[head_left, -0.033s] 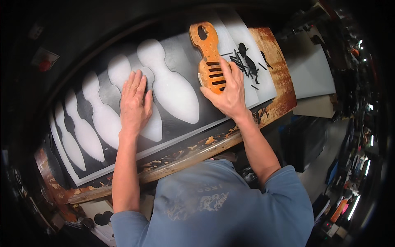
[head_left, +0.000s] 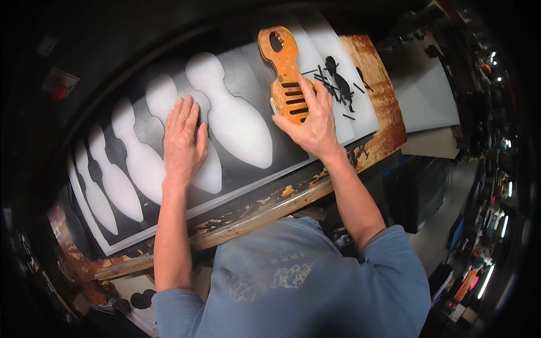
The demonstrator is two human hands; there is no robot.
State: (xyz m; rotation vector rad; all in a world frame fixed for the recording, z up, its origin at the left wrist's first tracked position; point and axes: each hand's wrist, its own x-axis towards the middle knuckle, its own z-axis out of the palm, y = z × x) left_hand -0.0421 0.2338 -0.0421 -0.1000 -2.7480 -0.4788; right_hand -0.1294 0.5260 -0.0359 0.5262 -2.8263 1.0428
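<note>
My right hand grips the lower end of an orange, sole-shaped cutting die, thumb on one side and fingers on the other. The die has a hole at its far end and several dark slots across its wider part. Under it lies a black sheet with several sole-shaped cut-outs, through which a white surface shows. My left hand lies flat on the sheet with fingers stretched out, partly covering one cut-out. A large cut-out lies between my hands.
Thin black strips and a dark curled scrap lie on the white board at the right. The worn wooden bench edge runs close to my body. A pale panel stands beyond the bench's right end. Darkness hides the far side.
The cutting die and my right hand have shifted slightly away from me and to the left. My left hand has barely moved.
</note>
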